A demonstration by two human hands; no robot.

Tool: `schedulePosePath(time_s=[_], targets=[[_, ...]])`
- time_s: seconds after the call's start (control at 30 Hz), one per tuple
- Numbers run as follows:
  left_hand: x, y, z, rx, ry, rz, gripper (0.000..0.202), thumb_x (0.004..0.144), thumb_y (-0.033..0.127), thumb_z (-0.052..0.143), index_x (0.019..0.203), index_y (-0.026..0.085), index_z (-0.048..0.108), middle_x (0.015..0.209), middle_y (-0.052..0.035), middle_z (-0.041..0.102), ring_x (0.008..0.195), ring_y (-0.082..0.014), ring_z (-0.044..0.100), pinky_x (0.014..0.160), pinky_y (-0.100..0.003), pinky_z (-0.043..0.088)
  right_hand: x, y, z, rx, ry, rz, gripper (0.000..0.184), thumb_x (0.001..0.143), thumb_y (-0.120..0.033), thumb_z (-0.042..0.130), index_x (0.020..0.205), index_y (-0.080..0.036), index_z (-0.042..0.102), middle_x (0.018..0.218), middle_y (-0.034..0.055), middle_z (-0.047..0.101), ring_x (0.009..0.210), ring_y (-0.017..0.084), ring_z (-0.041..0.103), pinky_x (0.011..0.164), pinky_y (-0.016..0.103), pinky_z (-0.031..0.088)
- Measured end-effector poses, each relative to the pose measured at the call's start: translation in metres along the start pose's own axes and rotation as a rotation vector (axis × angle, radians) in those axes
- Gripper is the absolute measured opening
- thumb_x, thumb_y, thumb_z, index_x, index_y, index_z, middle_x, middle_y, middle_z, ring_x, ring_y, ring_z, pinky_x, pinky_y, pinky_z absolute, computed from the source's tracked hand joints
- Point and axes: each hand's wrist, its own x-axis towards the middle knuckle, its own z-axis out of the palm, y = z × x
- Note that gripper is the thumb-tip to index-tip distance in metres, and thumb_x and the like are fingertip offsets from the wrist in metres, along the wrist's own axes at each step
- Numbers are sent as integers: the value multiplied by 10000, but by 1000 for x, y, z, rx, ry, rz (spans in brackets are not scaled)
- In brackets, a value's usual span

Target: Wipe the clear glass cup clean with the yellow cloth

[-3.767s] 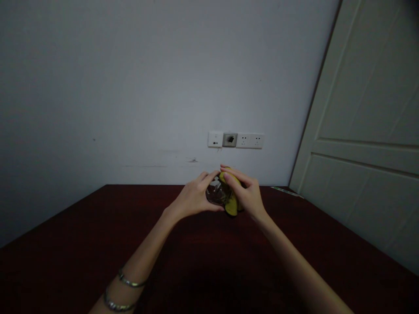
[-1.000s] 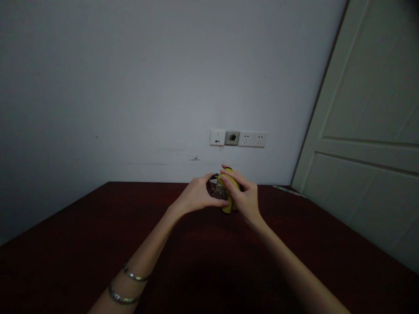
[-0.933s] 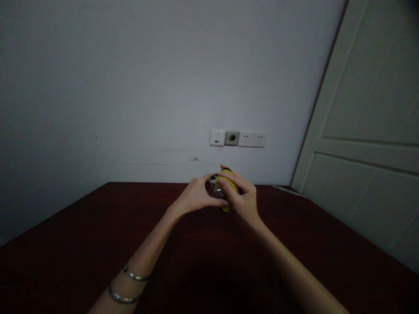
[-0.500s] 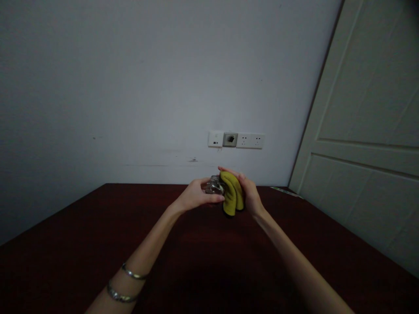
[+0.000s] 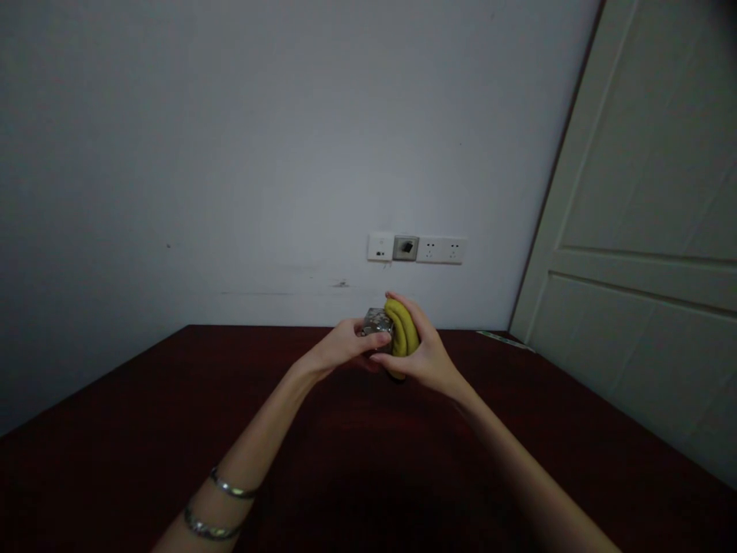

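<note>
Between my two hands, above the table, is a small clear glass-like object (image 5: 377, 321) with a faceted, shiny surface; its exact kind does not show. My left hand (image 5: 348, 342) grips it from the left, thumb across its near side. My right hand (image 5: 426, 349) is closed around a folded yellow cloth (image 5: 403, 330), thumb below and fingers over the top. The cloth presses against the right side of the clear object and hides that part of it.
A dark red table (image 5: 230, 407) spreads beneath my arms and meets a pale wall (image 5: 276, 153). Sockets and a switch plate (image 5: 415, 249) sit low on this wall. At the right stands a cream panelled door (image 5: 639, 230). A thin flat strip (image 5: 507, 341) lies at the table's far right edge.
My right hand has moved slightly left and wrapped around the cloth, its thumb now on the near side. Less of the cloth hangs down, and it sits closer against the clear object.
</note>
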Motion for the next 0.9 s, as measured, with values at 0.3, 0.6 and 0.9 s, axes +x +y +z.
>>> schedulePosePath(time_s=[0.3,0.6,0.9], targets=[[-3,-10,-11,295,60,149,1118,506,319,852,1421,235,214,1025,-84,584,733,-142,601,677,-314,517,8,2,4,299,193,303,787,600,-430,759,1293,-194,471,1206,114,616,1039,256,621,889,390,515],[-1,-1,-6,515,167,439,887,488,392,850,1261,189,465,1265,-126,513,1178,-280,492,1034,-460,374,9,-10,12,340,181,384,732,612,-444,752,1253,-184,512,1141,97,658,1012,247,636,890,385,522],[2,-8,-3,677,264,481,958,449,423,857,1278,177,444,1270,-137,522,1190,-297,488,1046,-497,346,7,-16,5,209,143,136,414,863,-539,457,1099,-258,649,1317,53,555,1248,236,480,1074,455,338]])
